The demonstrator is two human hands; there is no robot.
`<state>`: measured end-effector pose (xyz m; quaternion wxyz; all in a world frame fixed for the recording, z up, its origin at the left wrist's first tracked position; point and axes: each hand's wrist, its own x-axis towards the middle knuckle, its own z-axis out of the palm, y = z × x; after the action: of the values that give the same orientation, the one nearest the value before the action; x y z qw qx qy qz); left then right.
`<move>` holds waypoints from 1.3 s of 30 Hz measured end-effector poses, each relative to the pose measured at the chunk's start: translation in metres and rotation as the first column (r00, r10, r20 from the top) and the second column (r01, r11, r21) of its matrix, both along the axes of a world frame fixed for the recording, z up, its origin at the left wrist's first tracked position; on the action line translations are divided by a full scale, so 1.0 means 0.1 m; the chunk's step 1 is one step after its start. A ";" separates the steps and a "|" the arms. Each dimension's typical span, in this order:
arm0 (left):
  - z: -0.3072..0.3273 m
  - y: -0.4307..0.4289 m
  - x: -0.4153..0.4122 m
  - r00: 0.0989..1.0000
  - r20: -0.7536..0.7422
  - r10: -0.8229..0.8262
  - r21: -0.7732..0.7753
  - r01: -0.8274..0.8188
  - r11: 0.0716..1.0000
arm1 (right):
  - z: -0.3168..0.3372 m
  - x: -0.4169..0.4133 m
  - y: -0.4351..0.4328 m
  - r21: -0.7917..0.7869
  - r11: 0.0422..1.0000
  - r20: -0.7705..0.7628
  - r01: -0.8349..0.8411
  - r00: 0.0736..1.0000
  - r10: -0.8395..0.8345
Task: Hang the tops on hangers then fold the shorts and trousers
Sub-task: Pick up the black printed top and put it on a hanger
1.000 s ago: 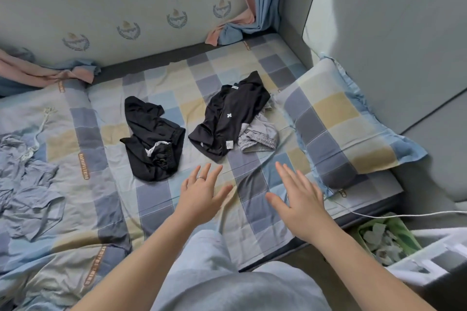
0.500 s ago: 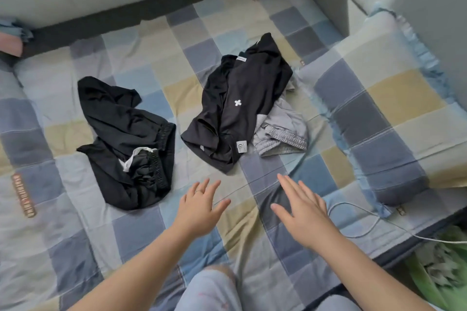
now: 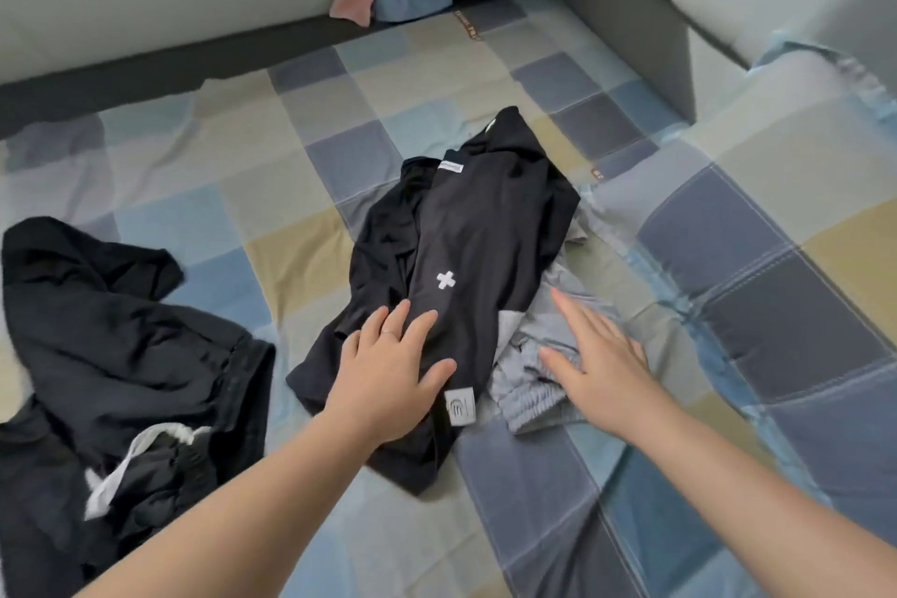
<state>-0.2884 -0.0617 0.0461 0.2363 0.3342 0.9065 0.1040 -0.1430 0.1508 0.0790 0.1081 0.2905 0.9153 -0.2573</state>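
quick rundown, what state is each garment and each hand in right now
black top: crumpled, not hung, lying on the bed, partly over the grey shorts
grey shorts: unfolded, bunched, partly under the black top
black drawstring garment: crumpled heap at left, apart from both hands
left hand: fingers straight, resting on the black top
right hand: fingers straight, on or just above the grey shorts

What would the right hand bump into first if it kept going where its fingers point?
Probably the black top with the white cross: the right hand lies over the crumpled grey elastic-waisted garment, fingers aimed at that top's edge. Depth is unclear.
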 end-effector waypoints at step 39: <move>-1.85 2.46 -1.64 0.927 -0.300 0.226 0.094 -0.207 0.974 | -1.49 -3.42 2.53 -0.217 0.970 -0.318 0.106 0.932 -0.173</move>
<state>-0.4519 0.1848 -0.1392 0.0683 0.2511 0.9600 0.1034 -0.4855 0.4035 -0.0696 -0.0394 0.2950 0.8674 -0.3987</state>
